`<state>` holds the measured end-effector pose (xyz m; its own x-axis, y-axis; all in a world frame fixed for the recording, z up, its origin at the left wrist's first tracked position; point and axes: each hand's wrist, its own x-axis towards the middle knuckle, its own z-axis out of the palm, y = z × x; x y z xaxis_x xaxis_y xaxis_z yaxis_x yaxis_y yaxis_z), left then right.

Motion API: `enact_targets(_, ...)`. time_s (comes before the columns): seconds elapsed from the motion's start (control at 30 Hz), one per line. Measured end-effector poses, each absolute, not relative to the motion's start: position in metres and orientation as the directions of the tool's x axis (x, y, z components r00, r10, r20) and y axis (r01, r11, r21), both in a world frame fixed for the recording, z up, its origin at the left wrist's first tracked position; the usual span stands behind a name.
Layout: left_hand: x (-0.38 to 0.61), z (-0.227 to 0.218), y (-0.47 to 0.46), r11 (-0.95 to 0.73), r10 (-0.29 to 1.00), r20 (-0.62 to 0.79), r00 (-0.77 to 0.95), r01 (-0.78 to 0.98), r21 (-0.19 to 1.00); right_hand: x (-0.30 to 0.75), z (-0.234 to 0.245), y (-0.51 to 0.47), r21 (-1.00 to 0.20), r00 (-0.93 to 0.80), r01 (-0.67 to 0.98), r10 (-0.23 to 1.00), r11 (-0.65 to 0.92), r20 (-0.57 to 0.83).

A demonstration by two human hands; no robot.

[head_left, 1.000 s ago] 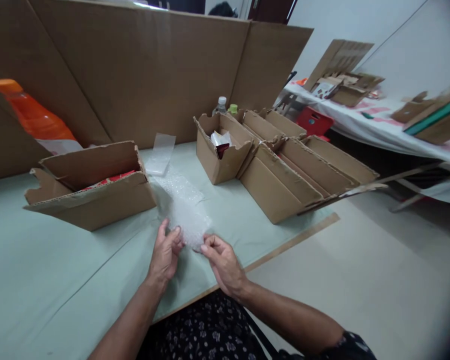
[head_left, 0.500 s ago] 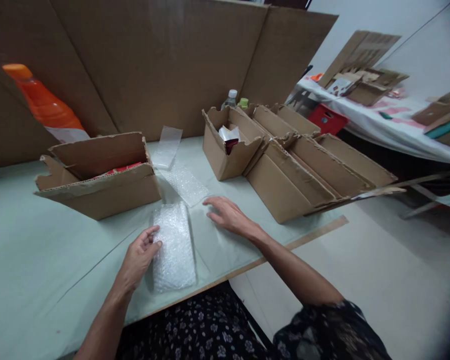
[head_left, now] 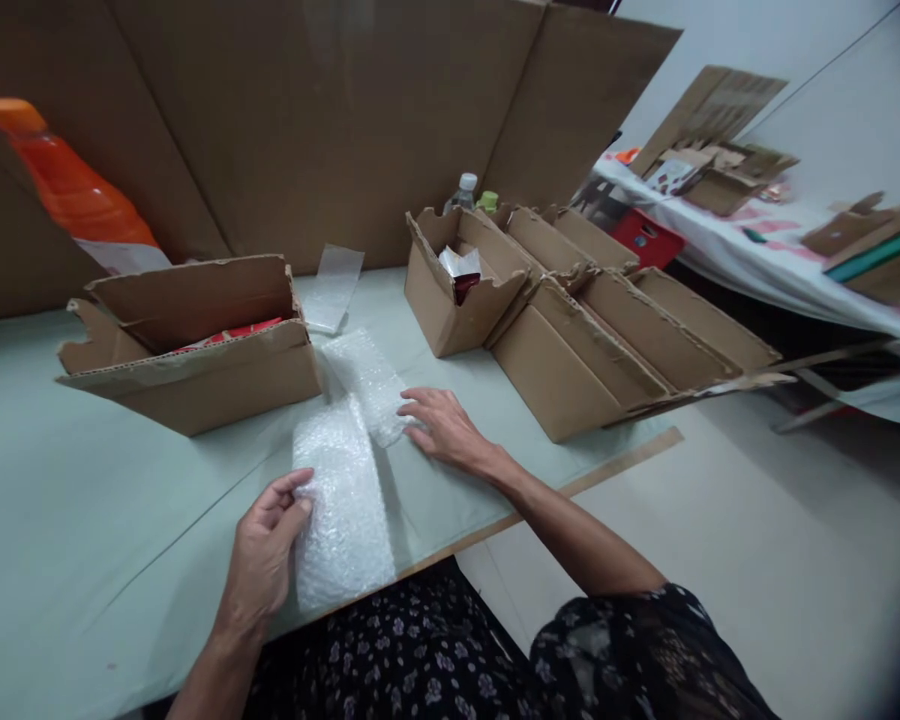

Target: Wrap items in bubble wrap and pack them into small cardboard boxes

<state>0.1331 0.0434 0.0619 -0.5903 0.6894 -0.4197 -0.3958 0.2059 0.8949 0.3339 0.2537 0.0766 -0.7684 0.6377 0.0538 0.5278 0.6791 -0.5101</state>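
My left hand (head_left: 264,545) pinches the left edge of a bubble wrap pouch (head_left: 341,515), lifted slightly and lying at the table's front edge. My right hand (head_left: 450,430) rests with fingers apart on the right edge of a second bubble wrap pouch (head_left: 364,370), which lies flat just beyond the first. Its thumb is spread away from the other fingers. A further clear plastic piece (head_left: 337,285) lies farther back, near the cardboard wall.
An open cardboard box (head_left: 247,370) with red packets inside stands left. An orange bottle (head_left: 82,190) is behind it. Several open cardboard boxes (head_left: 555,380) stand right, one holding a silver-and-red packet (head_left: 461,268). A tall cardboard panel (head_left: 330,130) closes off the back.
The second bubble wrap pouch has slid toward me with my right hand at its edge. My left hand has moved the near pouch slightly left and toward me, tilting it.
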Motion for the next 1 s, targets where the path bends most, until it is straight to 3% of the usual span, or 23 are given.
enact_targets(0.07, 0.138, 0.063, 0.044, 0.165, 0.683, -0.4, -0.611, -0.405, 0.899, 0.348, 0.084, 0.233, -0.726, -0.727, 0.467, 0.686, 0.505, 0.01)
enact_targets(0.13, 0.145, 0.06, 0.048, 0.144, 0.71, -0.36, -0.605, -0.375, 0.916, 0.355, 0.086, 0.215, -0.913, -0.728, 0.337, 0.679, 0.228, -0.099)
enact_targets(0.2, 0.153, 0.057, 0.055, 0.148, 0.754, -0.319, -0.574, -0.324, 0.934, 0.352, 0.083, 0.204, -0.977, -0.742, 0.21, 0.648, -0.024, -0.175)
enact_targets(0.27, 0.16, 0.056, 0.067, 0.15, 0.794, -0.278, -0.54, -0.27, 0.951, 0.343, 0.077, 0.202, -0.984, -0.711, 0.122, 0.681, -0.126, -0.175)
enact_targets(0.37, 0.168, 0.061, 0.089, 0.126, 0.827, -0.224, -0.516, -0.218, 0.968, 0.327, 0.068, 0.218, -0.994, -0.623, 0.055, 0.775, -0.096, -0.109)
enact_targets(0.5, 0.168, 0.07, 0.122, 0.077, 0.847, -0.189, -0.497, -0.237, 0.968, 0.309, 0.063, 0.261, -0.999, -0.598, 0.035, 0.802, 0.0, -0.021)
enact_targets(0.67, 0.166, 0.062, 0.157, 0.097, 0.841, -0.246, -0.481, -0.312, 0.945, 0.288, 0.05, 0.32, -0.946, -0.587, 0.247, 0.809, 0.209, 0.026)
enact_targets(1.0, 0.161, 0.044, 0.174, 0.192, 0.805, -0.317, -0.502, -0.285, 0.939, 0.286, 0.035, 0.34, -0.839, -0.537, 0.426, 0.841, 0.339, 0.067)
